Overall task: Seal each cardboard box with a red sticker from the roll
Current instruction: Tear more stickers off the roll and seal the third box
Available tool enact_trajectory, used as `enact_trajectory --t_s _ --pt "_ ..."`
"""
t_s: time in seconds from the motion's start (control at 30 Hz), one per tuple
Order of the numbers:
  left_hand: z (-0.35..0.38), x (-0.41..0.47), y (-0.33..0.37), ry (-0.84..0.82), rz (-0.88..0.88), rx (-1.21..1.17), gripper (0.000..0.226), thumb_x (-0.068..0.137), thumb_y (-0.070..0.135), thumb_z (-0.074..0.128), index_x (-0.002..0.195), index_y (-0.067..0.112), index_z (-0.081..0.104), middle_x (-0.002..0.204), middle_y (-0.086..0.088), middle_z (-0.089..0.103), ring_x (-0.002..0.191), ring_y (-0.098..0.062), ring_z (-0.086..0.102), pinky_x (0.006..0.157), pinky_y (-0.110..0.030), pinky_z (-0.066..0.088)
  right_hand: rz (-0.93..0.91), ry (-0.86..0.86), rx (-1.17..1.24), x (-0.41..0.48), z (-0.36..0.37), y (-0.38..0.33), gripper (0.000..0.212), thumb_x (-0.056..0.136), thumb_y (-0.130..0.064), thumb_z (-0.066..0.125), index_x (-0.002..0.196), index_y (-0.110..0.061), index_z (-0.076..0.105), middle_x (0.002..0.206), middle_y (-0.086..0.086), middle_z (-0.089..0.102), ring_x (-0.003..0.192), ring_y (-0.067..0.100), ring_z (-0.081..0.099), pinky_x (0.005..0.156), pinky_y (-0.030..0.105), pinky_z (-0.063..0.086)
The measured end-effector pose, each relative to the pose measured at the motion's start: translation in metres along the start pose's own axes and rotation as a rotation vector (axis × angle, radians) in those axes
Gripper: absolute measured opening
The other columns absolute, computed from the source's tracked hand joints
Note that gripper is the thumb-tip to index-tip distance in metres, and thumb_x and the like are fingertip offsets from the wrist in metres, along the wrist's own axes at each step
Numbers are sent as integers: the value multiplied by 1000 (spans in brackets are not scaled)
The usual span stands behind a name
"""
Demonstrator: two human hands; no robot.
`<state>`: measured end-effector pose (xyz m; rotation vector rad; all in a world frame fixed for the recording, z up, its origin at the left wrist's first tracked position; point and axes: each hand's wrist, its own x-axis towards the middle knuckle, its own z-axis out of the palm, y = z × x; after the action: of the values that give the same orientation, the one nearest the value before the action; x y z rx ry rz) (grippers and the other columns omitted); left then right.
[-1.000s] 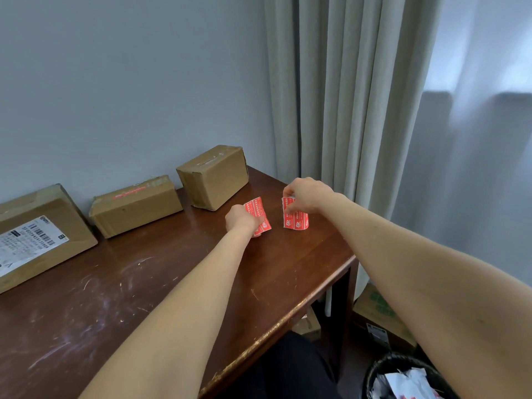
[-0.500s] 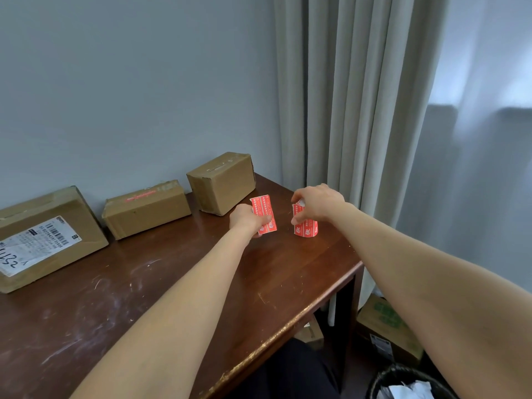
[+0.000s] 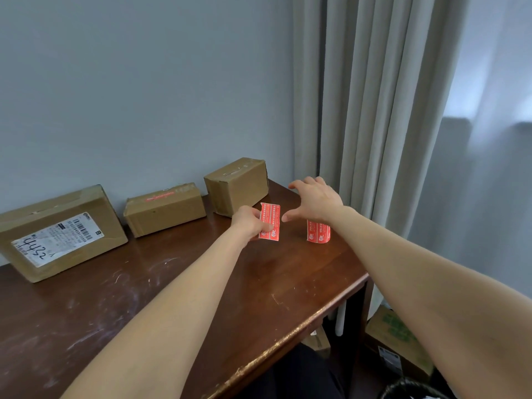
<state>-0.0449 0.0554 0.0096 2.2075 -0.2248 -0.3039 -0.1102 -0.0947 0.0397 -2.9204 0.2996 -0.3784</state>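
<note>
My left hand (image 3: 250,223) pinches a torn-off strip of red stickers (image 3: 270,222) and holds it upright above the table. The red sticker roll (image 3: 318,231) stands on the table to the right of it. My right hand (image 3: 315,200) hovers just above the roll with fingers spread, holding nothing. Three cardboard boxes line the wall: a small one (image 3: 237,185) right behind my hands, a middle one (image 3: 165,207) with a red sticker along its top seam, and a large one (image 3: 62,231) with a white shipping label.
The dark wooden table (image 3: 178,289) ends at a worn front edge and a right corner near a grey curtain (image 3: 371,110). Below on the right are a carton on the floor (image 3: 398,344) and a black bin (image 3: 408,390).
My right hand has let go of the roll, lifted and spread open. The roll now stands alone on the table. My left hand keeps the sticker strip.
</note>
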Motion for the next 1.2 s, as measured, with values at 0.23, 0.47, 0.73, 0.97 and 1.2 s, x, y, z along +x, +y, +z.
enact_trajectory --t_s 0.23,0.47,0.73,0.97,1.2 --pt "-33 -11 -6 -43 65 142 46 72 11 82 114 5 64 107 -12 70 94 -22 67 82 -29 52 -14 -91 332 4 14 -42 67 79 -42 73 135 -15 49 128 6 58 117 23 54 95 36 46" --pt "-60 -16 -21 -65 90 223 42 72 9 81 112 7 67 107 -10 71 97 -22 67 87 -31 52 102 -187 681 6 35 -68 14 84 -22 71 90 -10 73 77 2 65 64 10 54 59 21 42" --pt "-79 -14 -48 129 3 -81 37 77 15 78 112 8 68 111 -7 68 104 -21 63 88 -32 53 347 -229 1103 6 56 -85 11 90 -6 64 81 -13 60 71 3 62 54 7 53 45 18 40" --pt "-78 -15 -59 125 -77 -367 29 83 13 73 109 4 65 91 -8 68 77 -12 63 80 -29 56 469 -229 1281 4 65 -82 8 91 -16 66 97 -12 64 75 0 66 58 6 56 51 18 43" --pt "-70 -14 -62 73 -82 -498 25 84 10 70 108 5 67 92 -7 68 77 -12 62 73 -27 57 521 -231 1306 3 68 -73 5 91 -18 66 92 -16 62 75 0 65 59 5 54 53 18 42"
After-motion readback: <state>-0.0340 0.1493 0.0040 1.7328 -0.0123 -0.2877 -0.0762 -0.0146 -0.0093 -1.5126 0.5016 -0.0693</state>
